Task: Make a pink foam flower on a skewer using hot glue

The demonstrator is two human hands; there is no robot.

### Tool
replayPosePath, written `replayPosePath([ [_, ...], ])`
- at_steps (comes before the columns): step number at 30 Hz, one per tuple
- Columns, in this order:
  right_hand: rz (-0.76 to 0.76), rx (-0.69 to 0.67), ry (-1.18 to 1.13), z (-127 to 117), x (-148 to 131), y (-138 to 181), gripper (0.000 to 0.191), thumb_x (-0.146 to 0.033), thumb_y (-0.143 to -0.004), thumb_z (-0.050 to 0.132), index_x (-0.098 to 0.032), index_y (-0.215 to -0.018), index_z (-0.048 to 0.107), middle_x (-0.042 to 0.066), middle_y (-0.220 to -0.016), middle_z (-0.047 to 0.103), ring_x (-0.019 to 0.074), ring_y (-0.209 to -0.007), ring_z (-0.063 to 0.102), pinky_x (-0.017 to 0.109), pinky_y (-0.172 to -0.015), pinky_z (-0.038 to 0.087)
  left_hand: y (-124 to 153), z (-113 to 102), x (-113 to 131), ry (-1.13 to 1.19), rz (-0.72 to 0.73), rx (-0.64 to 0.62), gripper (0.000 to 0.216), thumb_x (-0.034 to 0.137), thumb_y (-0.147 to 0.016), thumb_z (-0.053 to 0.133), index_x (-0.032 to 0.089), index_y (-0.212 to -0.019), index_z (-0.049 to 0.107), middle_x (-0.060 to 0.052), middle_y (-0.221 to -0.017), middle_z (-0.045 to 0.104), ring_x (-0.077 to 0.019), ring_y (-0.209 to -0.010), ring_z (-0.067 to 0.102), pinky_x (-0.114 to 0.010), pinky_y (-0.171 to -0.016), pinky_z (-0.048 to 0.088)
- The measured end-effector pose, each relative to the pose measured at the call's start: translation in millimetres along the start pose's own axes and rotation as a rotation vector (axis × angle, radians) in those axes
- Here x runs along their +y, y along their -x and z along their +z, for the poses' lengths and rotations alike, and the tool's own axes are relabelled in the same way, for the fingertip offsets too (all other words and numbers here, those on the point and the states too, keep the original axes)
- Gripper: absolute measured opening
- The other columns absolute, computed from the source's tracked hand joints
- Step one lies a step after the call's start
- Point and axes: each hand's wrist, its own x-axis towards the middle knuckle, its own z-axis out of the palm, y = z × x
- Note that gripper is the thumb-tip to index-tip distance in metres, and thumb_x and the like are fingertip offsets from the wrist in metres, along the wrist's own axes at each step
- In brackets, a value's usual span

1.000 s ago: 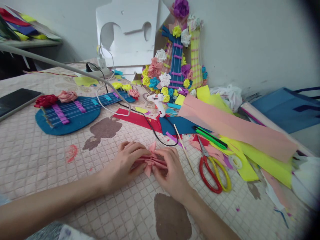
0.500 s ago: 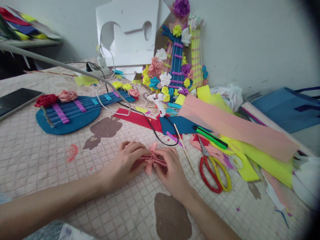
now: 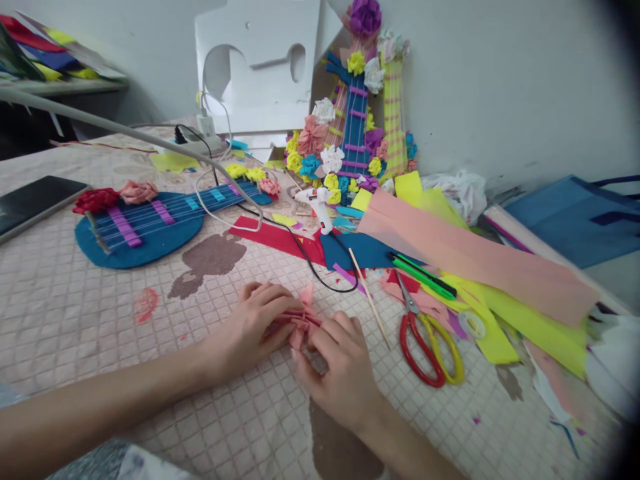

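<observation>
Between my two hands is a pink paper flower [image 3: 301,323] with folded strips and a pointed petal sticking up. My left hand [image 3: 257,323] is closed on its left side, pinching the folds between thumb and fingers. My right hand [image 3: 337,363] is bent round its right side, fingertips on the paper and thumb below near the lower petal. Part of the flower is hidden behind the fingers. To the right of my right hand lie a thin wooden stick [image 3: 369,297] and scissors [image 3: 420,333] with one red and one yellow handle.
A white glue gun [image 3: 317,207] stands beyond my hands, its black cord looping towards them. A blue paper guitar [image 3: 145,233] lies at left near a phone [image 3: 40,203]. A green cutter [image 3: 425,277], tape roll [image 3: 471,325] and pink sheet [image 3: 470,253] are at right. Decorated guitars [image 3: 354,127] lean behind.
My right hand has shifted down and turned, its thumb moving below the flower and its fingers curling at the right end. My left hand keeps its hold.
</observation>
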Motion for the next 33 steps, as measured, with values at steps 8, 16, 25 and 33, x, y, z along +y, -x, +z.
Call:
replayPosePath([
  [8, -0.07, -0.033, 0.109, 7.3, -2.0, 0.5, 0.01, -0.014, -0.082, 0.052, -0.018, -0.074, 0.056, 0.004, -0.074, 0.057, 0.0203, -0.078, 0.047, 0.037, -0.066, 0.032, 0.9, 0.1, 1.4, 0.005, -0.016, 0.0, 0.019, 0.016, -0.087, 0.049, 0.023, -0.102, 0.059, -0.001, -0.1, 0.063, -0.0179, -0.097, 0.055, -0.037, -0.09, 0.031],
  [16, -0.11, -0.087, 0.057, 2.7, 1.9, 2.5, 0.008, -0.017, -0.084, 0.051, -0.018, -0.08, 0.058, 0.004, -0.078, 0.058, 0.0212, -0.081, 0.047, 0.038, -0.069, 0.035, 1.2, 0.7, 1.3, 0.017, -0.011, 0.004, 0.02, 0.014, -0.086, 0.05, 0.023, -0.102, 0.058, -0.002, -0.1, 0.063, -0.018, -0.096, 0.054, -0.038, -0.089, 0.032],
  [25, 0.03, 0.096, -0.051, -4.2, 7.4, 2.9, 0.002, -0.018, -0.083, 0.053, -0.02, -0.083, 0.052, 0.004, -0.084, 0.057, 0.0206, -0.081, 0.047, 0.038, -0.071, 0.037, 3.4, 0.5, 1.7, -0.006, -0.003, 0.004, 0.024, 0.017, -0.083, 0.055, 0.023, -0.106, 0.057, -0.002, -0.104, 0.063, -0.0196, -0.099, 0.053, -0.038, -0.091, 0.031],
  [33, 0.087, 0.064, -0.086, -0.9, 15.1, 2.1, 0.009, -0.015, -0.081, 0.054, -0.021, -0.087, 0.052, 0.004, -0.088, 0.055, 0.0211, -0.085, 0.047, 0.039, -0.074, 0.04, 2.7, 1.2, -0.2, -0.02, -0.004, 0.006, 0.023, 0.015, -0.083, 0.054, 0.022, -0.105, 0.057, -0.003, -0.104, 0.062, -0.0194, -0.098, 0.054, -0.038, -0.09, 0.032],
])
